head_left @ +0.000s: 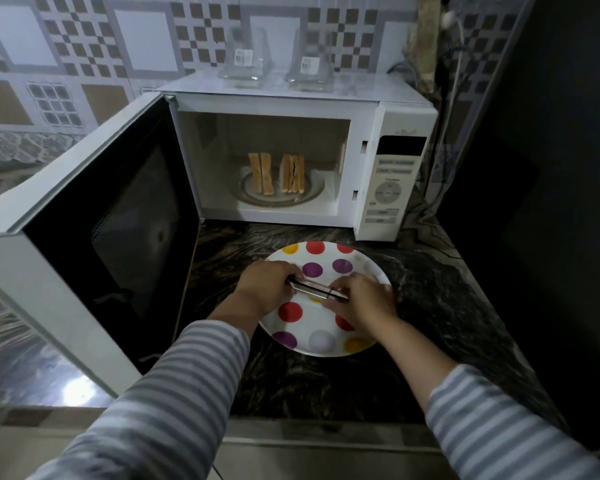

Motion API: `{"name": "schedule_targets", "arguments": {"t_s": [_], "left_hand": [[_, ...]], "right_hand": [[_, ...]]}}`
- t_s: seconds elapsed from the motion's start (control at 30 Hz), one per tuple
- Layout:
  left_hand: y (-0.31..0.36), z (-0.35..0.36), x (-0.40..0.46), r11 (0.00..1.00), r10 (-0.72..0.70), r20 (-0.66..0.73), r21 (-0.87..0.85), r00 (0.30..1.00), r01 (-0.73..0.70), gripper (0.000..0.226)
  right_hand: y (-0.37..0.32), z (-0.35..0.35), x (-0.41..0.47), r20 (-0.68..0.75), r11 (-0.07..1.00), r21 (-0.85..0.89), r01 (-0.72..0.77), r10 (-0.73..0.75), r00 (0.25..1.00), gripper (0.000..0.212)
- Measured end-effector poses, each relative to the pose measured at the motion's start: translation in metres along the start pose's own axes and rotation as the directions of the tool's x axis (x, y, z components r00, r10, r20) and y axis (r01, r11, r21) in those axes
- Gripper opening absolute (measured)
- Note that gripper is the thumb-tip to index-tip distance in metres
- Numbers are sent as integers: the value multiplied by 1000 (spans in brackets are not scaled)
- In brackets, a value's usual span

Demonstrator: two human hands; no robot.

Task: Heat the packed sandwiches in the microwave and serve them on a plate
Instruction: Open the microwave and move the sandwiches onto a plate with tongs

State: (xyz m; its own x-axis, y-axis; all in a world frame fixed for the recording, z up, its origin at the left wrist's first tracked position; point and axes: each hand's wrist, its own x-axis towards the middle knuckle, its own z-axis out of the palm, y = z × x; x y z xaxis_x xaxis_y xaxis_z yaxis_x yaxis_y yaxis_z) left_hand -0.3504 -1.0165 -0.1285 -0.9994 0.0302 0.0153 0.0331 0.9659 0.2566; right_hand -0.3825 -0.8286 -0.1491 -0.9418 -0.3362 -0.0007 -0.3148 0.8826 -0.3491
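sandwiches (277, 173) are seen standing on edge in two groups on the round turntable (312, 197) inside the microwave (388, 133), whose door (94, 233) is swung wide open to the left. no wrapping can be made out on them from this view. in front of the oven, on the dark marbled counter (430, 289), a white plate (323, 341) with coloured dots is laid, bare apart from what is held over it. a slim metal utensil, probably tongs (314, 289), is held above the plate between both hands: the left hand (267, 285) is curled round one end and the right hand (361, 303) is curled round the other, so both are clamped on the same tool. whether heating has been done cannot be told from the oven's panel, which is too blurred to read; the open door and the ready plate suggest that the serving step is in hand. the next move is judged to call for the tongs to be settled in one hand, carried into the cavity, and closed on one group of slices without letting it fall apart. two clear containers (278, 60) are stood on top of the oven, well clear of the path.
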Motion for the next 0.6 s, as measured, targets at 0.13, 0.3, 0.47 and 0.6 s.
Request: {"name": "schedule_targets", "arguments": {"t_s": [0.13,0.3,0.47,0.6], "left_hand": [[2,-1,1,1000,-9,13,29,1000,8,37],[2,0,2,999,-15,-8,28,1000,15,38],[-2,5,2,1000,3,-34,6,999,-3,37],[-9,12,0,998,56,-73,-18,996,-58,38]], "right_hand": [[27,-17,-12,47,996,-60,-68,71,996,37],[27,-26,-12,116,989,-135,-55,71,991,51],[-13,-8,-6,53,992,78,102,-106,993,43],[-22,6,-5,-1,992,81,94,-94,996,31]]}}
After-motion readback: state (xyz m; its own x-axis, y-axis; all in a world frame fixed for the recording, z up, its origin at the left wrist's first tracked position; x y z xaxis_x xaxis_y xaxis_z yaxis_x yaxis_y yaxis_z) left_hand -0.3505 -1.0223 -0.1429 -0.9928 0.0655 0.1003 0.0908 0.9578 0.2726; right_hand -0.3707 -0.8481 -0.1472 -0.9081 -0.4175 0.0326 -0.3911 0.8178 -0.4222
